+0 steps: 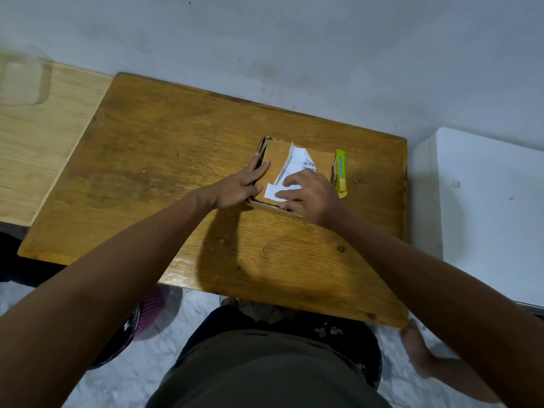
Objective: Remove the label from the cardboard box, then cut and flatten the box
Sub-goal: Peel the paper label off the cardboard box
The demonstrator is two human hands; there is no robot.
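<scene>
A small brown cardboard box [278,154] lies on the wooden table [164,148], right of centre. A white paper label [300,160] with a barcode is partly peeled, its upper edge lifted off the box top. My left hand [240,187] grips the box's left side, thumb on top. My right hand [309,195] rests on the box's near right part, fingers pinching the lower piece of the label. A green and yellow utility knife [340,172] lies on the table, touching the box's right side.
A lighter wooden board [44,136] adjoins the table's left edge, with a blurred clear container [20,81] at its far end. A white cabinet [477,201] stands at the right. Behind is a grey wall. A pink shoe [150,313] and a bare foot [418,351] are on the floor.
</scene>
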